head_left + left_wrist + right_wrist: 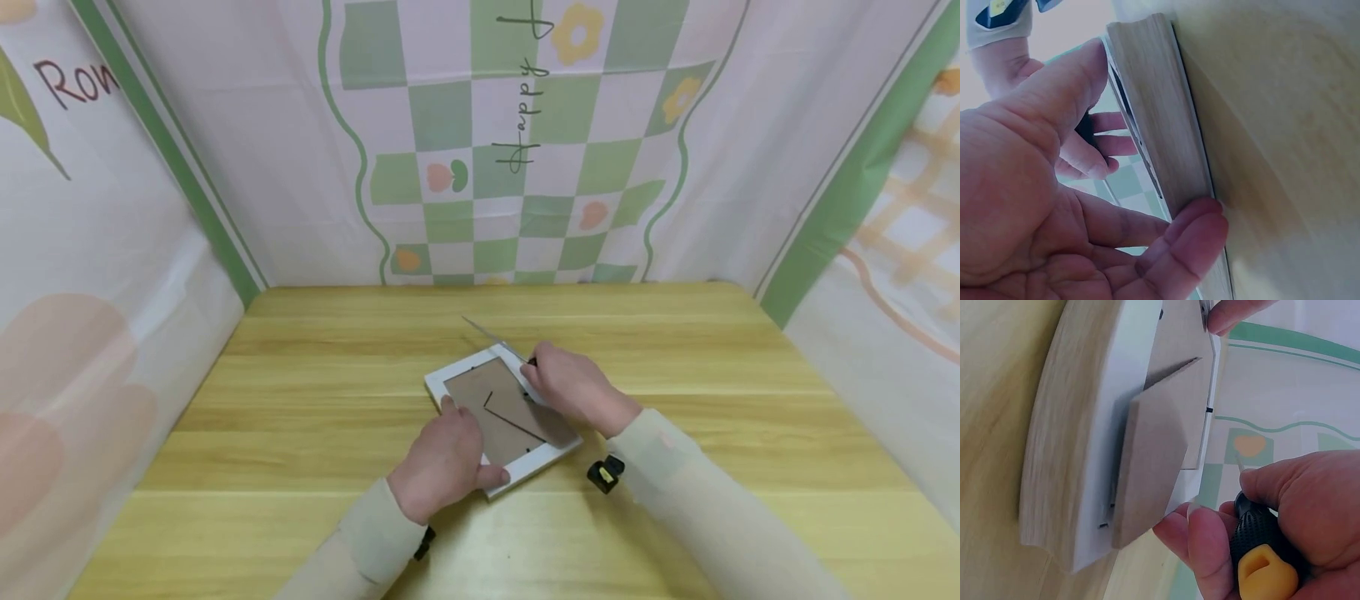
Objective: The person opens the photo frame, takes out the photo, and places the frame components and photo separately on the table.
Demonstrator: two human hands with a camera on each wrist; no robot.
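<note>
A white picture frame (500, 352) lies back side up on the table, its brown backing board (480, 392) facing me. On that board a stand flap (1157, 462) is tilted up in the right wrist view. My left hand (446, 454) grips the frame's left side; its thumb (1079, 78) and fingertips (1200, 231) rest at the wooden edge. With my right hand (566, 379) I hold a screwdriver by its black and yellow handle (1266, 572), close to the frame's far right edge. The screwdriver's thin metal shaft (487, 332) points away to the far left, above the table.
Small black tabs (1209, 410) sit along the inner rim of the frame. The wooden table (300, 417) extends around it. Printed cloth (442, 117) hangs behind the table and at both sides. Black wrist devices (606, 473) are worn at the cuffs.
</note>
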